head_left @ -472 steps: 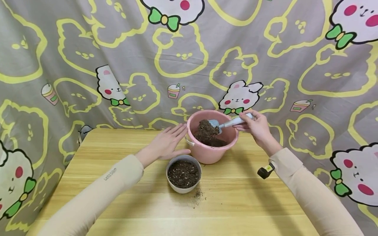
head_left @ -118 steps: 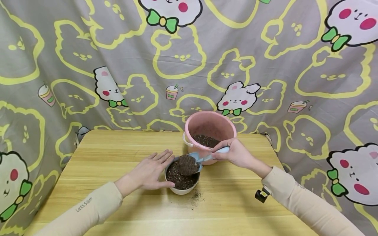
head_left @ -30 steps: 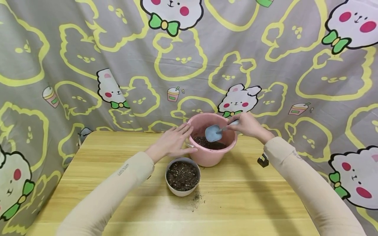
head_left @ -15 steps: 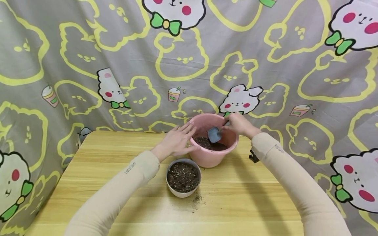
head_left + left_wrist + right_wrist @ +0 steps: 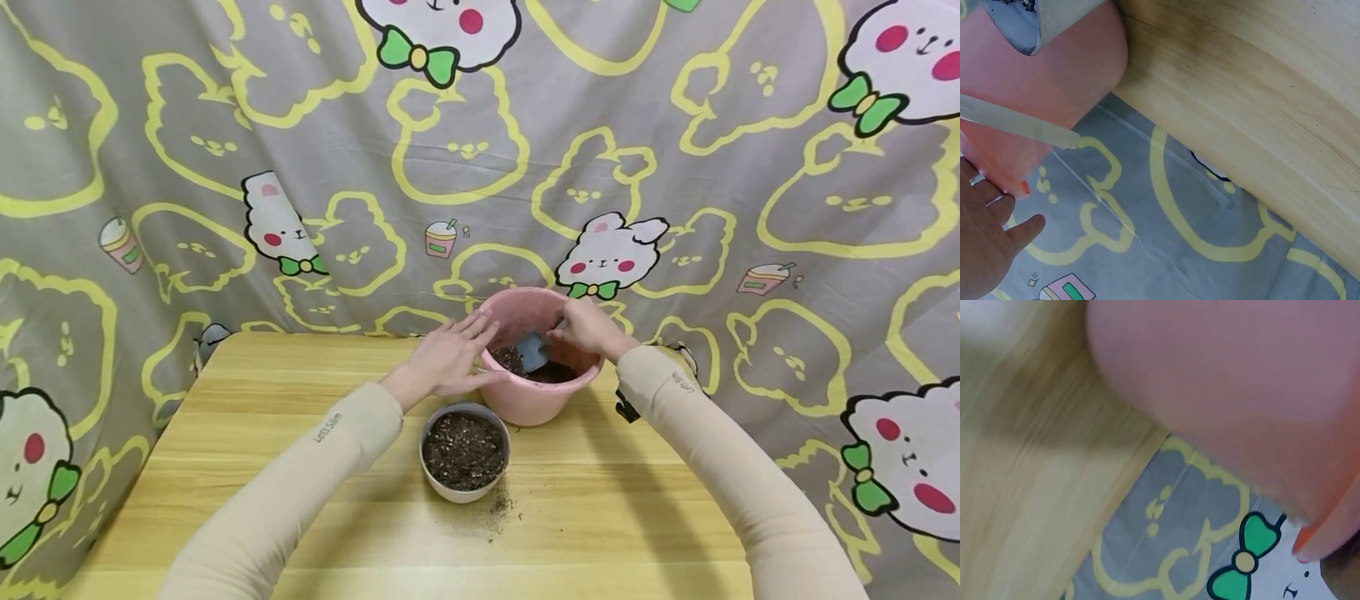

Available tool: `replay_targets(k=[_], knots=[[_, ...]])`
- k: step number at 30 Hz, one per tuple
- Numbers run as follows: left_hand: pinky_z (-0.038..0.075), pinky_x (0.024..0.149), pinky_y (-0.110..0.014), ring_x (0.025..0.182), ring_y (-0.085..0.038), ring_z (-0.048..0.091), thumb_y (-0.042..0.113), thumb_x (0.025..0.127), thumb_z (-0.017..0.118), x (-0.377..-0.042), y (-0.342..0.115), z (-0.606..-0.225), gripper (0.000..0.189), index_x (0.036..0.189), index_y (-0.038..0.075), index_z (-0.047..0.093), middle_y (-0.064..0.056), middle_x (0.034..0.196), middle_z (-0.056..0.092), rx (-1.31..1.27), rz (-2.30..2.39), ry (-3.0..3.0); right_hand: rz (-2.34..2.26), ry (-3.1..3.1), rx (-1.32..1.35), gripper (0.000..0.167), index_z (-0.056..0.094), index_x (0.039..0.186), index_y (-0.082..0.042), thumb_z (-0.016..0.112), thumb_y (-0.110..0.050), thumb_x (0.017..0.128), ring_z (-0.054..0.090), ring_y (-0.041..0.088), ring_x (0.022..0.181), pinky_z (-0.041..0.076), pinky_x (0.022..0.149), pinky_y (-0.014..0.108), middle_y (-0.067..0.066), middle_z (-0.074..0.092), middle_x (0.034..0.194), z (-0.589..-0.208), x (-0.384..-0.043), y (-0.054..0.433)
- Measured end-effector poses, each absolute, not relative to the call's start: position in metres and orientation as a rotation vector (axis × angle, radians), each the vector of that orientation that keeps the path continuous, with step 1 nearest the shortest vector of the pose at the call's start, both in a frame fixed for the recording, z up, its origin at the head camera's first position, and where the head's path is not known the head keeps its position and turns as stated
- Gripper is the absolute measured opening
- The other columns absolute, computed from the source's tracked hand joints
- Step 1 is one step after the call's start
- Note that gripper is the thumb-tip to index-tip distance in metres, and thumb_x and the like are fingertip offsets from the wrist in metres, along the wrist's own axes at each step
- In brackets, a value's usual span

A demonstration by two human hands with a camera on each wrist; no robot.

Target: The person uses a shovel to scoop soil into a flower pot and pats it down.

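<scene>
A pink bucket (image 5: 528, 406) with dark soil inside stands near the table's back edge. My left hand (image 5: 450, 357) rests on its left rim with the fingers straight; the left wrist view also has this hand (image 5: 985, 240) by the rim. My right hand (image 5: 590, 327) reaches into the bucket and grips a small blue trowel by its handle. The trowel's blade (image 5: 533, 353) points down at the soil; the handle is mostly hidden by the hand. In front of the bucket sits a white pot (image 5: 462, 495) filled with soil (image 5: 465, 452). In the right wrist view the bucket (image 5: 1229, 394) hides the trowel.
Spilled soil crumbs (image 5: 501, 505) lie on the wooden table (image 5: 315, 500) to the right of the pot. A patterned grey curtain (image 5: 345, 167) hangs close behind the table. The bucket's white carry handle (image 5: 1016, 119) hangs at its side.
Over the last second my right hand has lowered the trowel deeper into the bucket, the blade now at the soil. Earlier, the trowel carried soil over the pot. The left hand has moved from pot to bucket.
</scene>
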State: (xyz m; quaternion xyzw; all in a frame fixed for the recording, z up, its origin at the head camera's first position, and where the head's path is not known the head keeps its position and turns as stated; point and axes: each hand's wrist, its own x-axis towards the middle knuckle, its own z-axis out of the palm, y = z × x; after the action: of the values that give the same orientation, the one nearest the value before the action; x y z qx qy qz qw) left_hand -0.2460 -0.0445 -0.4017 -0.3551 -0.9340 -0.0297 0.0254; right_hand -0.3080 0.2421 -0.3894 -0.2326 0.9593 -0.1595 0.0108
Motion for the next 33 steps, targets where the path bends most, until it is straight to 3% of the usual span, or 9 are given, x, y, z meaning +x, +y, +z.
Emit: replay_targets(k=[5, 10, 16, 24, 31, 33], knots=[[0.036, 0.127, -0.059, 0.165, -0.032, 0.024, 0.073, 0.102, 0.043, -0.244, -0.045, -0.401, 0.094, 0.167, 0.008, 0.029, -0.015, 0.177, 0.02, -1.108, -0.095, -2.893, -0.575, 2.991, -0.712, 0.009, 0.084, 0.094, -0.005, 0.08, -0.012, 0.091, 0.079, 0.022, 0.087, 0.065, 0.082, 0.041, 0.01, 0.083, 0.091, -0.397, -0.306, 0.234], [0.037, 0.127, -0.059, 0.165, -0.032, 0.023, 0.073, 0.102, 0.044, -0.244, -0.045, -0.4, 0.093, 0.168, 0.008, 0.028, -0.015, 0.177, 0.018, -1.116, -0.115, -2.896, -0.621, 3.006, -0.744, 0.01, 0.086, 0.089, -0.01, 0.077, -0.009, 0.087, 0.077, 0.019, 0.086, 0.063, 0.088, 0.043, 0.003, 0.083, 0.087, -0.402, -0.305, 0.228], [0.036, 0.127, -0.06, 0.165, -0.031, 0.022, 0.072, 0.102, 0.044, -0.243, -0.045, -0.4, 0.094, 0.168, 0.007, 0.027, -0.015, 0.178, 0.018, -1.113, -0.143, -2.901, -0.645, 2.999, -0.721, 0.016, 0.087, 0.086, -0.017, 0.073, -0.008, 0.087, 0.074, 0.011, 0.083, 0.061, 0.089, 0.038, -0.005, 0.083, 0.084, -0.404, -0.304, 0.228], [0.034, 0.129, -0.059, 0.166, -0.031, 0.019, 0.072, 0.103, 0.043, -0.243, -0.045, -0.4, 0.094, 0.168, 0.006, 0.024, -0.014, 0.178, 0.016, -1.114, -0.132, -2.917, -0.803, 2.906, -0.604, 0.005, 0.086, 0.089, -0.014, 0.084, -0.019, 0.089, 0.074, 0.01, 0.078, 0.06, 0.092, 0.038, 0.001, 0.083, 0.087, -0.399, -0.297, 0.227], [0.032, 0.13, -0.056, 0.166, -0.032, 0.019, 0.072, 0.103, 0.041, -0.244, -0.045, -0.399, 0.095, 0.168, 0.006, 0.022, -0.015, 0.178, 0.015, -1.109, -0.108, -2.919, -0.903, 2.824, -0.554, 0.013, 0.086, 0.096, -0.011, 0.084, -0.021, 0.09, 0.078, 0.026, 0.076, 0.057, 0.076, 0.025, 0.005, 0.084, 0.093, -0.392, -0.289, 0.229], [0.032, 0.13, -0.056, 0.166, -0.032, 0.018, 0.073, 0.103, 0.04, -0.244, -0.045, -0.399, 0.096, 0.168, 0.005, 0.022, -0.015, 0.178, 0.015, -1.108, -0.106, -2.922, -0.938, 2.802, -0.526, 0.013, 0.086, 0.097, -0.011, 0.084, -0.021, 0.09, 0.077, 0.026, 0.086, 0.056, 0.082, 0.024, 0.006, 0.084, 0.097, -0.39, -0.288, 0.231]])
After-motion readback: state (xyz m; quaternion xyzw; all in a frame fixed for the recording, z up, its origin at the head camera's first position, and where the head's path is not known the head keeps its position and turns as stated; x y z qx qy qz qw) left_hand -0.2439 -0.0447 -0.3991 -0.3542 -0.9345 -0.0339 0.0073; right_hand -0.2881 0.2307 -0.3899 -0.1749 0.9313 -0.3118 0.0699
